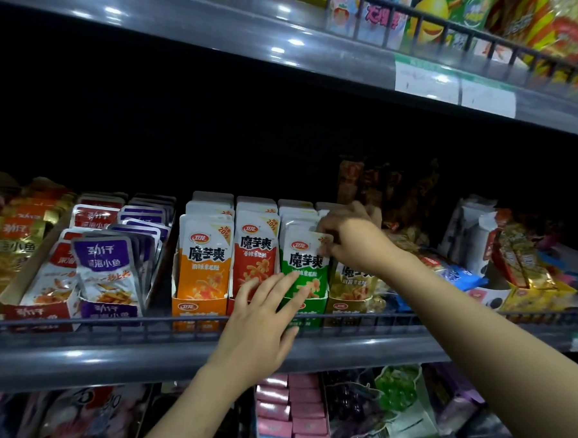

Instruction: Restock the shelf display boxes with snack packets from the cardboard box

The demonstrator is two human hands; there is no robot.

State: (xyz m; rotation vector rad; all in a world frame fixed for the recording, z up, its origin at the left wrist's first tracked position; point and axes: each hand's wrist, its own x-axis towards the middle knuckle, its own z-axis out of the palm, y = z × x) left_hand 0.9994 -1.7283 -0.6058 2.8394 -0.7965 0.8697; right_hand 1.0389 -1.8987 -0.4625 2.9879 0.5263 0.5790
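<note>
Four display boxes of snack packets stand side by side on the middle shelf: orange (200, 309), red (230, 308), green (313, 309) and yellow (346, 310). My right hand (350, 238) pinches the top right corner of the front green packet (304, 256). My left hand (262, 321) lies with straight fingers against the lower fronts of the red packet (254, 247) and the green packet. The cardboard box is out of view.
Left of these stand boxes of purple (104, 259), red-white and gold packets. Mixed snacks pile up at the right (519, 264). A wire rail (141, 328) runs along the shelf front. An upper shelf (290, 44) hangs overhead, a lower shelf holds more goods.
</note>
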